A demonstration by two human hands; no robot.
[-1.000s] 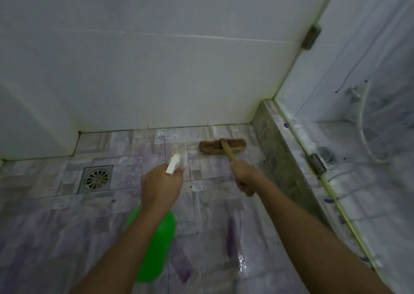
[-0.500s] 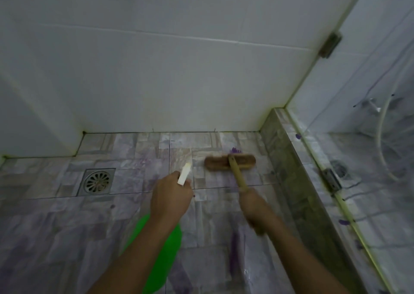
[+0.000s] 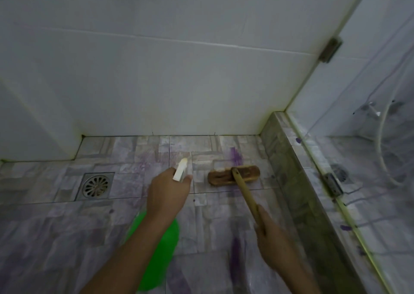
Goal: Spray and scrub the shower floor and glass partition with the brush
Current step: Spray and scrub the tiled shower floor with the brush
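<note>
Two hands at work, both occupied; items listed left to right.

Floor drain (image 3: 96, 185): round metal grate in a square frame, set in the grey tiled shower floor (image 3: 44, 231), well left of the action.

Spray bottle (image 3: 156, 249): green body hanging below the forearm, pale nozzle pointing forward over the tiles. Left hand (image 3: 167, 195) grasps its neck, fingers wrapped around; whether the trigger is squeezed cannot be told.

Purple smear (image 3: 235, 156): on the tiles just beyond the brush head, near the back wall. A half-second ago the head covered most of this spot; it now shows plainly. Fainter purple haze spreads across tiles to its left.

Brush (image 3: 233, 175): brown head flat on the floor, long wooden handle running back to the right hand (image 3: 272, 242), which is clenched around the handle's lower part. Over the last second the head has drawn back toward the person, a pull stroke, judged to be mid-scrub on the floor's far right corner. The uncovered smear suggests another pass there is needed.

Second purple streak (image 3: 235, 253): nearer, between the arms, unscrubbed.

Tiled kerb (image 3: 289, 170): beside the brush.

Glass partition (image 3: 369, 137): atop the kerb, hinged, with purple marks; apparently not yet scrubbed.
</note>
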